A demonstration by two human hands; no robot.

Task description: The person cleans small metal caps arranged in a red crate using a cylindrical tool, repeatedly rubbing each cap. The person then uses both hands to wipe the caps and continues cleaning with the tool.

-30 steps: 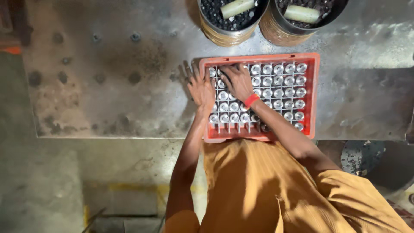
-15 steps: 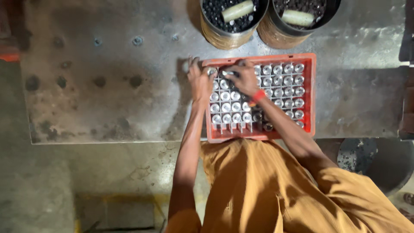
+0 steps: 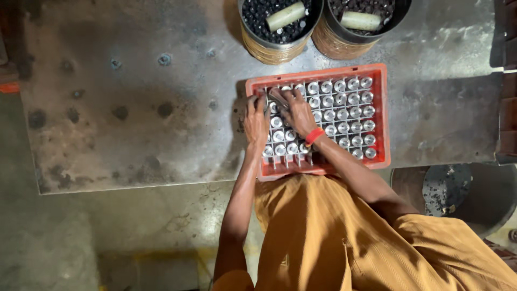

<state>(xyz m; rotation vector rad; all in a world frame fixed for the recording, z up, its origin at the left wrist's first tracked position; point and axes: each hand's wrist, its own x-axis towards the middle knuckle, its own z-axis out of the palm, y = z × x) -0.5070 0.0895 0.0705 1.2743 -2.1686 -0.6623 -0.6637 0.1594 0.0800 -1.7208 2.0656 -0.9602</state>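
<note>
Hands over red crate [image 3: 381, 116] left end; left hand [image 3: 256, 123] flat, open on metal caps [image 3: 344, 110]; right hand [image 3: 295, 110] grip unclear.

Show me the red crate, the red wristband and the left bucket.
red crate [image 3: 381, 116], head view, right rim
red wristband [image 3: 314, 136], head view, middle of the band
left bucket [image 3: 269, 51], head view, outer wall

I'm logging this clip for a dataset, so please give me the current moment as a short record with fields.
setting: stained metal table, seen from above
left hand: resting on the left side of the red crate
right hand: on the silver cylinders near the crate's top left; grip unclear
wrist: red band on the right
behind crate: two round tins of small dark pieces, each with a pale tube on top
</note>
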